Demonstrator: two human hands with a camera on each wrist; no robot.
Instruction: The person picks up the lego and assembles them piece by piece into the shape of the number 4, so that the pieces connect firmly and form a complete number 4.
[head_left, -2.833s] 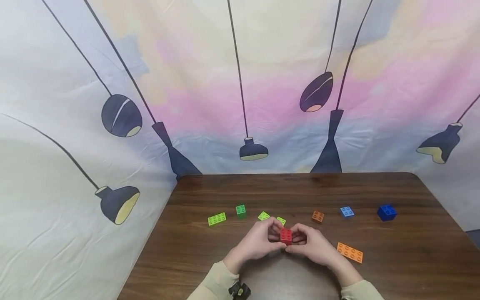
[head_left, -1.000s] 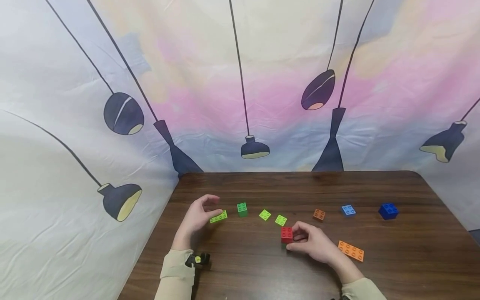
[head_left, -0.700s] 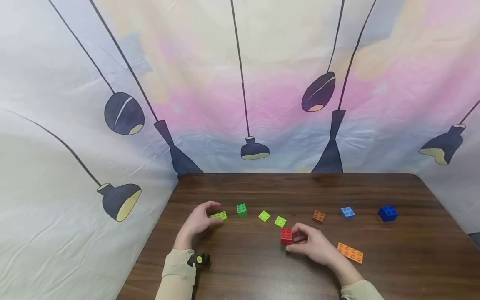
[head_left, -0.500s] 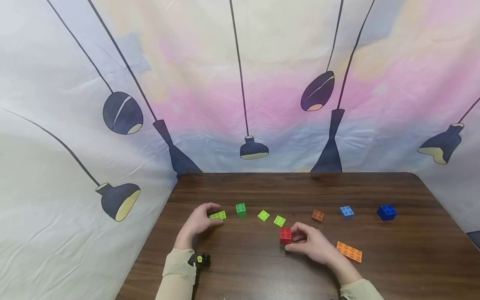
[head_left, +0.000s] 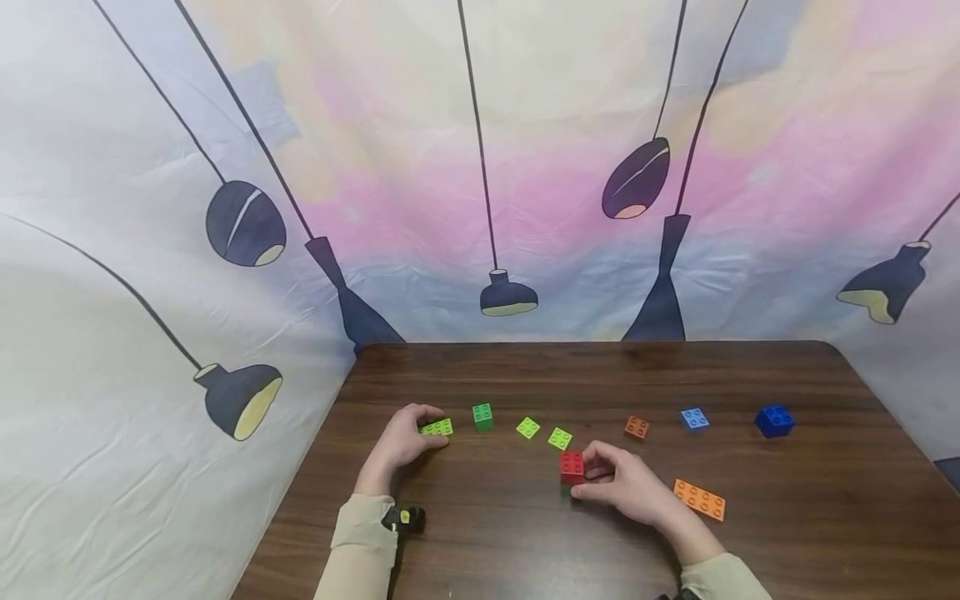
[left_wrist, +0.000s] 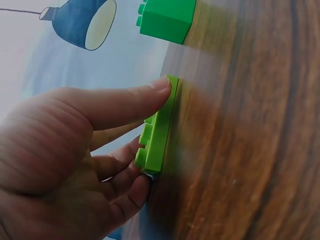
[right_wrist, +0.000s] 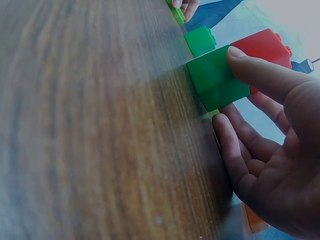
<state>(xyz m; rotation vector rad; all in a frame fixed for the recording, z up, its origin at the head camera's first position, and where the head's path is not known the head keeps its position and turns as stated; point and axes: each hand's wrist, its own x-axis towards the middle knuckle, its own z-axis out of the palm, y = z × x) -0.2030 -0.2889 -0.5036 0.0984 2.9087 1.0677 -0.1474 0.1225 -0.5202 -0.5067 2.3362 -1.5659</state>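
Note:
My left hand point(head_left: 401, 437) pinches a flat lime-green toy brick point(head_left: 438, 427) lying on the table at the left. In the left wrist view, the thumb presses one long side of this lime brick point(left_wrist: 160, 135) and the fingers curl behind it. Further right, my right hand point(head_left: 630, 490) grips a stack of a red brick point(head_left: 572, 467) on a green brick point(right_wrist: 215, 77). The right wrist view shows the thumb on the stack's side near the joint between the two. The stack stands upright on the table; its far side is partly hidden.
Between the hands and slightly behind lie a green brick point(head_left: 482, 417) and two small lime bricks point(head_left: 528, 428). On the right are brown point(head_left: 637, 427), light blue point(head_left: 694, 419), dark blue point(head_left: 775, 422) and orange point(head_left: 700, 499) bricks. A printed cloth point(head_left: 420, 208) hangs behind the wooden table point(head_left: 525, 550).
The left hand has let go of the red-and-green stack, moved left to the long lime brick and closed its fingers on it. My right hand stays on the stack.

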